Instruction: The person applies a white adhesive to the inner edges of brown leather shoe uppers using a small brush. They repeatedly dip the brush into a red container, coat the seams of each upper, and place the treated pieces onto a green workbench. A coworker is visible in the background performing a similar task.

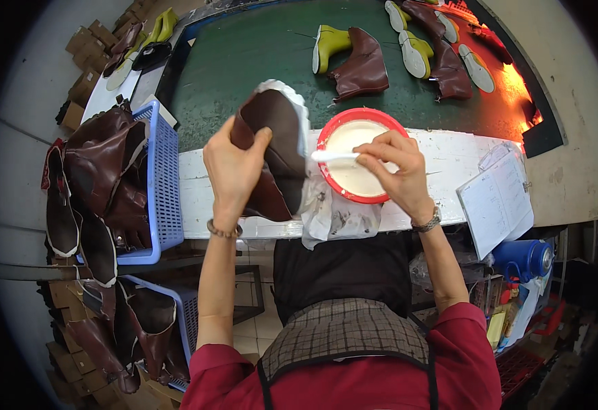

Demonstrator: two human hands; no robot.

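I see the left hand (239, 165) clamping the brown boot upper (282, 140); the right hand (400, 164) pinches a white tool (338, 156), its tip unclear, over the red bowl (367, 115), I judge to catch drips

To the left of the left grip (237, 164), a blue basket (169, 184) holds a heap of brown boot pieces (101, 160). A second blue basket (189, 311) sits lower and nearer, also left of it. Cardboard boxes (88, 51) are stacked well beyond, at the far left. Ahead of both grips spreads a green surface (244, 55). On it, ahead of the right grip (400, 164), lies a brown boot (364, 65); pale-soled boots (416, 56) lie farther right, near an orange glow (514, 82). To the right of the right grip are a notebook (493, 201) and, lower, a blue jug (517, 260).
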